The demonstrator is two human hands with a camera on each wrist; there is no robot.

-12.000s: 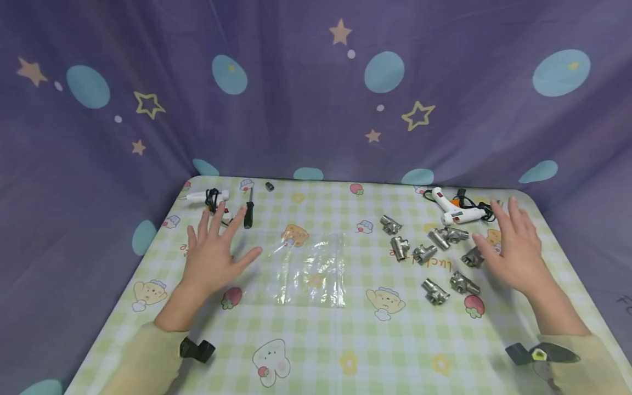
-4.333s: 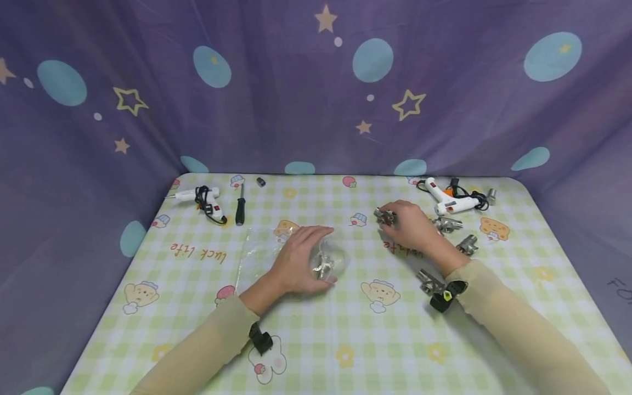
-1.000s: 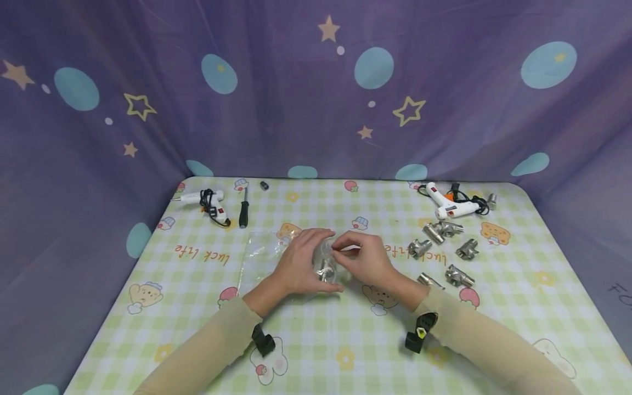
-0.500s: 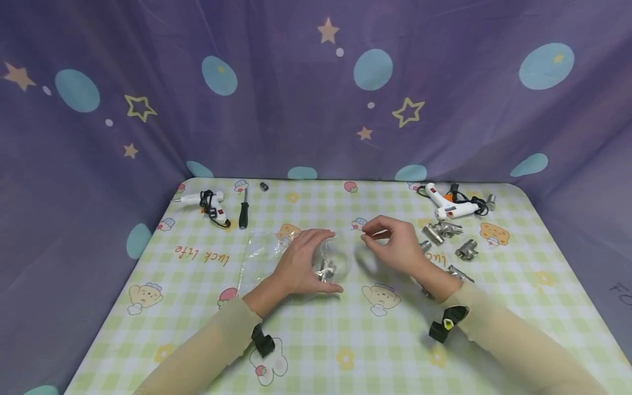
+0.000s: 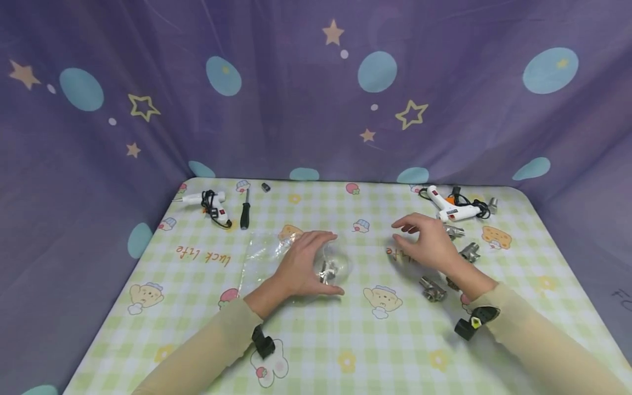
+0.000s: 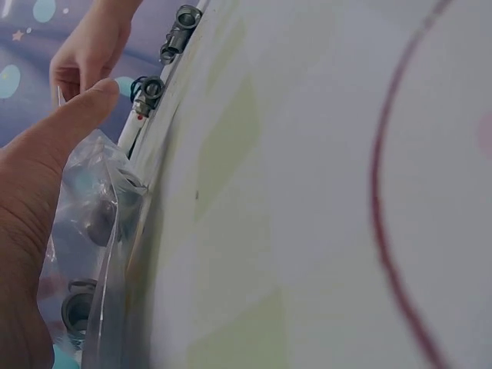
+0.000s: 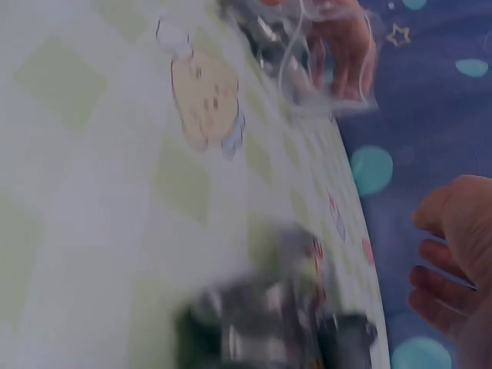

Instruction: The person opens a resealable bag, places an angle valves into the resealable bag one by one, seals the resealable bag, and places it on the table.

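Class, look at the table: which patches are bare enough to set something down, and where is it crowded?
Bare patches: the near edge of the table between the two sleeves, and the far middle between the screwdriver and the right glue gun. Crowded: around the right hand, among the metal fittings, and at the bag under the left hand.

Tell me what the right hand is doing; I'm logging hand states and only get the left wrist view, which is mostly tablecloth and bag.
Observer: The right hand holds nothing, fingers loosely spread, among the silver metal pipe fittings right of the clear plastic bag.
Operator: How many fittings lie loose?
Observer: The head view shows three beside that hand; it may hide others.
Operator: Anything at far left?
Observer: A white glue gun with a black cord, next to a black-handled screwdriver.
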